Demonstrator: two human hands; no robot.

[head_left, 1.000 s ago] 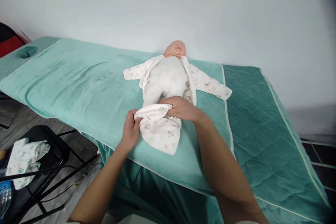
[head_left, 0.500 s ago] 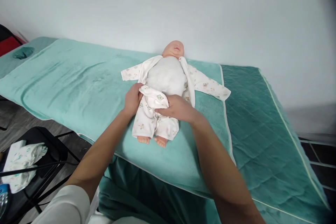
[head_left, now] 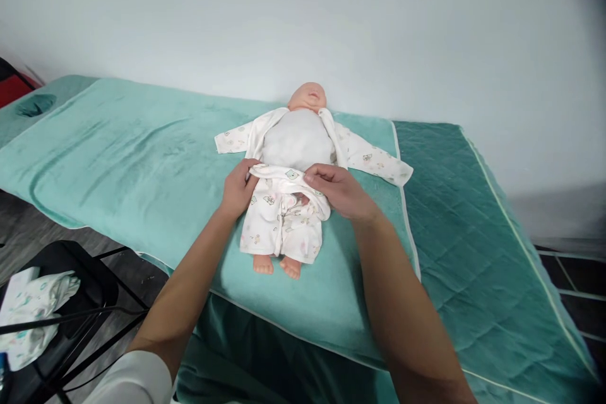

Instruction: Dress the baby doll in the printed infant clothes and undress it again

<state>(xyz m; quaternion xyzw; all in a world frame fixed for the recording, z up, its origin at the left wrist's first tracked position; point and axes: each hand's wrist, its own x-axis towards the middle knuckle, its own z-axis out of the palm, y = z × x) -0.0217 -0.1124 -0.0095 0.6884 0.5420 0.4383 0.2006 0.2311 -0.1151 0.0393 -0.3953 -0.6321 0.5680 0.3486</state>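
Note:
A baby doll (head_left: 298, 139) lies on its back on the bed, head toward the wall and bare feet toward me. Its white printed jacket (head_left: 374, 153) is spread apart at the front, sleeves out to both sides, over a pale torso. White printed baby trousers (head_left: 265, 227) cover its legs. My left hand (head_left: 240, 188) is closed on the waistband at the doll's hip on the left. With thumb and fingers pinched, my right hand (head_left: 343, 192) holds the waistband on the other side. Between the hands, the trouser front gapes in folds.
A teal sheet (head_left: 142, 158) covers the bed, with a darker quilted cover (head_left: 464, 221) at the right. The wall (head_left: 303, 19) stands directly behind. At lower left, a black chair (head_left: 89, 271) bears folded printed cloth (head_left: 42, 306).
My right hand has moved up and slightly right, drawing the waistband outward and up. The trouser front now gapes more. My left hand keeps its hold. The view has shifted slightly.

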